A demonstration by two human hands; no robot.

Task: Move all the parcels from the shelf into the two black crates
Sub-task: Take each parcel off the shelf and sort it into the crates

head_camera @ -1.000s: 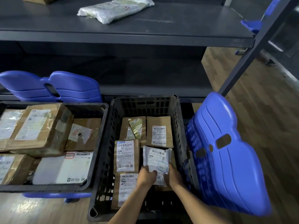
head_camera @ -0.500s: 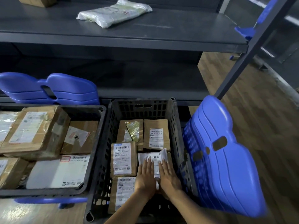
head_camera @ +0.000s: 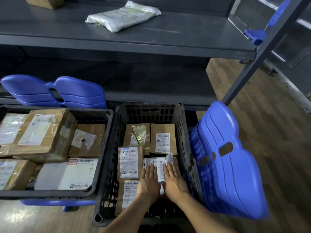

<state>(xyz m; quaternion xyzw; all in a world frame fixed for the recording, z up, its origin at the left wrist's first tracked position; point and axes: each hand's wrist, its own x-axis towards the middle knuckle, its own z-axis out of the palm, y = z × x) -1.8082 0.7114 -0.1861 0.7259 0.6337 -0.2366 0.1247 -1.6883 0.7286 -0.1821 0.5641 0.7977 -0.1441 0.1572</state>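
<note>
Two black crates stand below the shelf: the left crate (head_camera: 102, 148) holds several brown boxes, the right crate (head_camera: 117, 125) holds several brown parcels. A small white parcel (head_camera: 155, 161) lies flat at the right crate's front right. My left hand (head_camera: 149, 182) and my right hand (head_camera: 174, 180) rest side by side on it, palms down, fingers flat and spread, gripping nothing. On the dark shelf (head_camera: 168, 42) above lie a white plastic-wrapped parcel (head_camera: 124, 16) and, at the top left edge, a brown box (head_camera: 45, 1), partly cut off.
Blue plastic chairs flank the crates: one leans against the right crate's right side (head_camera: 225, 160), another stands behind the left crate (head_camera: 55, 91). A slanted grey shelf post (head_camera: 262, 52) rises at the right. Wooden floor shows around.
A second ago both hands held the white parcel upright in the right crate. They laid it flat and now press on it with open palms. The view has shifted slightly.
</note>
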